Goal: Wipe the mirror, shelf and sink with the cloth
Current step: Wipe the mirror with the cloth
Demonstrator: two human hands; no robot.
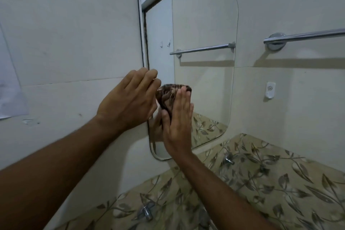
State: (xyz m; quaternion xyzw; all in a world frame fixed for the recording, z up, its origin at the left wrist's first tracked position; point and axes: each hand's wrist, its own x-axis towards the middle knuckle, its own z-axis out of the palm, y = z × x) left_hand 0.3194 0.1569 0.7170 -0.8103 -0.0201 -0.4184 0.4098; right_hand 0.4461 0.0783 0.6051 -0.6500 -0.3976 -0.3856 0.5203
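Note:
A tall mirror [201,24] with rounded corners hangs on the pale wall. A bunched dark brown cloth [166,95] is pressed against its lower left part. My right hand [177,123] lies flat over the cloth, fingers straight and pointing up, holding it to the glass. My left hand [128,101] rests at the mirror's left edge, fingers together, touching the frame beside the cloth and holding nothing. The sink and shelf are out of sight.
A chrome towel bar [306,36] is fixed to the right wall, with a small white wall hook [270,90] below it. Leaf-patterned tiles [280,183] cover the lower wall, carrying a metal tap [228,159] and another tap [146,211]. A paper sheet [9,87] hangs at far left.

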